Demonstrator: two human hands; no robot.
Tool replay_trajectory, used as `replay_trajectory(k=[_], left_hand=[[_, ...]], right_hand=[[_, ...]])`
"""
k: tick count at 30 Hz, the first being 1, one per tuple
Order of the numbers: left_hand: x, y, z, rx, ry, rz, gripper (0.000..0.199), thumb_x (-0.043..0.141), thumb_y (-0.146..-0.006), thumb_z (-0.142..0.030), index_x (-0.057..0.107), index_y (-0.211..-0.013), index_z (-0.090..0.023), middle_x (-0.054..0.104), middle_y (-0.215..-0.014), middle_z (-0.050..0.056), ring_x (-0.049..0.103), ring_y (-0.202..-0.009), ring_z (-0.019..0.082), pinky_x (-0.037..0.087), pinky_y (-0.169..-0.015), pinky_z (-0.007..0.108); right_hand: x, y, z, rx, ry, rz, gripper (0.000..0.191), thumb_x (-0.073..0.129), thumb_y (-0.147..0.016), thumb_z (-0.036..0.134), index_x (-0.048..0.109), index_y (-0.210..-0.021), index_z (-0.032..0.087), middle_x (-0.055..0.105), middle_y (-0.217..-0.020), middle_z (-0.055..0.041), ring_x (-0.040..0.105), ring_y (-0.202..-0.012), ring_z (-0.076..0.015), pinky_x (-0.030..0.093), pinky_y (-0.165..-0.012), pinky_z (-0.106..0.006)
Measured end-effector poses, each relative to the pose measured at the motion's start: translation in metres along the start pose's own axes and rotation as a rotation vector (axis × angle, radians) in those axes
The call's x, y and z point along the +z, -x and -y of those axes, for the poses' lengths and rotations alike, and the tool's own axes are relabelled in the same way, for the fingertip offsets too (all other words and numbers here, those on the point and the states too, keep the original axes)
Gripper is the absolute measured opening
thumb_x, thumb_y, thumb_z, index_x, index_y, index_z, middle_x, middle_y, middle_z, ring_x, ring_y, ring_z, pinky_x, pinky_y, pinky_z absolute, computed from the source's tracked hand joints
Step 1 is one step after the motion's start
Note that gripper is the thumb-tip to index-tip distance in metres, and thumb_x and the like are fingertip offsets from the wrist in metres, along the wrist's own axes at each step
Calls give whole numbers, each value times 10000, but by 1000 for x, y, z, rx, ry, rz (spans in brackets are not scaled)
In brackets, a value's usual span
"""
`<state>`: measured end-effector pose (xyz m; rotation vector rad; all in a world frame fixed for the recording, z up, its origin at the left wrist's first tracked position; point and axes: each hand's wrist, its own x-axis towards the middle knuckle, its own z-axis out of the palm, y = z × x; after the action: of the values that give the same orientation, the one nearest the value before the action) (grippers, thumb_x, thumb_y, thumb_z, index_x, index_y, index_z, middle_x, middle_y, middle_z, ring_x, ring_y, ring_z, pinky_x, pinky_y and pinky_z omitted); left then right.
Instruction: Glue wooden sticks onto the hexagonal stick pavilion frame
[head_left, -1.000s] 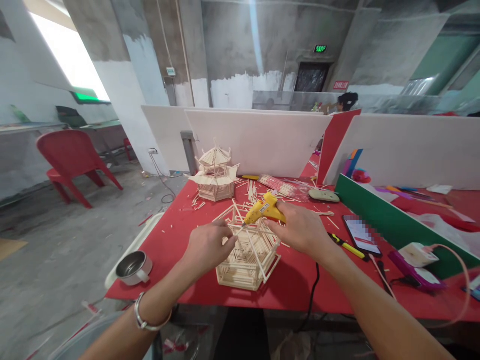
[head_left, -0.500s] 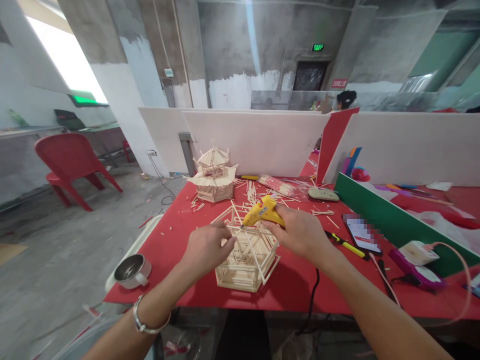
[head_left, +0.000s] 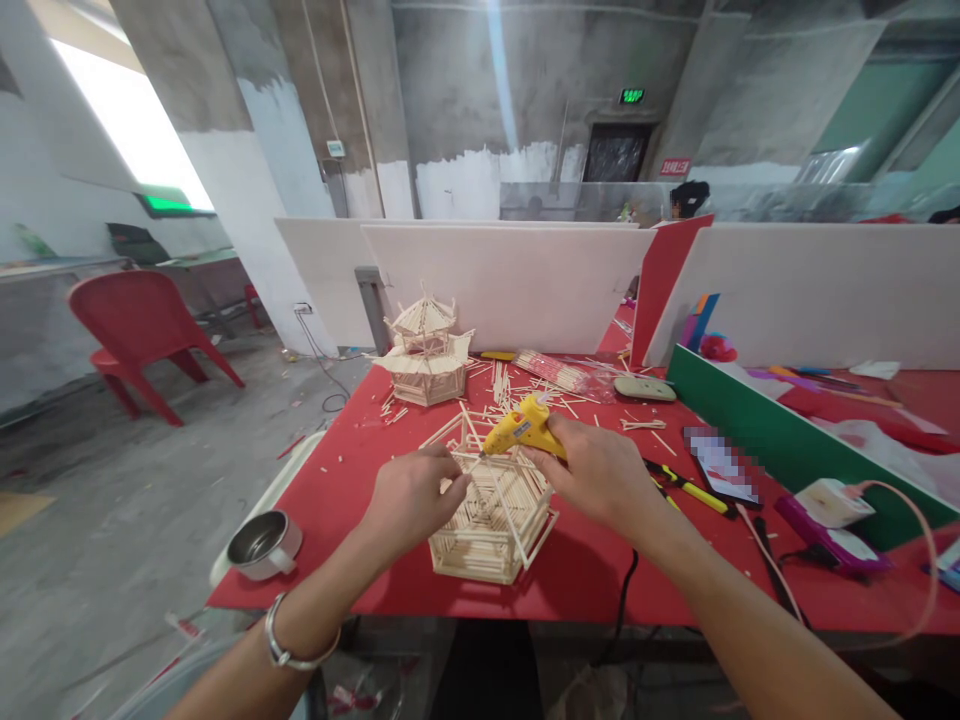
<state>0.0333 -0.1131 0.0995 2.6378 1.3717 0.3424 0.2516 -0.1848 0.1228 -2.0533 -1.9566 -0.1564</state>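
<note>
My right hand (head_left: 604,475) is wrapped round a yellow hot glue gun (head_left: 525,425), whose nozzle points down and left. Near that nozzle, my left hand (head_left: 416,500) pinches a thin wooden stick (head_left: 475,463), mostly hidden by the fingers. Both hands are over a hexagonal frame of stacked wooden sticks (head_left: 480,560) on the red table. Longer sticks slant across the frame's open top. Whether the nozzle touches the stick I cannot tell.
A small stick pagoda (head_left: 427,350) stands at the back left. Loose sticks (head_left: 501,382) lie behind the frame. A metal mug (head_left: 262,545) sits at the left edge. Yellow-handled pliers (head_left: 694,490), a phone (head_left: 720,465) and a power strip (head_left: 829,540) lie to the right.
The view has shifted very slightly. Both hands, the glue gun and the stick frame keep nearly the same places relative to each other.
</note>
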Motion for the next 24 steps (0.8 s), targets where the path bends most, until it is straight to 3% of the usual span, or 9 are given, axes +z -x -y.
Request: replay_trajectory(k=[24], left_hand=[[0, 1, -1, 0, -4, -2, 308, 491, -909, -373, 717, -767, -219, 724, -916, 5, 633, -761, 157, 261, -561, 268]], right_hand=[[1, 1, 3, -27, 41, -25, 252, 494, -958, 437, 587, -1029, 214, 735, -877, -36, 687, -776, -214, 280, -558, -288]])
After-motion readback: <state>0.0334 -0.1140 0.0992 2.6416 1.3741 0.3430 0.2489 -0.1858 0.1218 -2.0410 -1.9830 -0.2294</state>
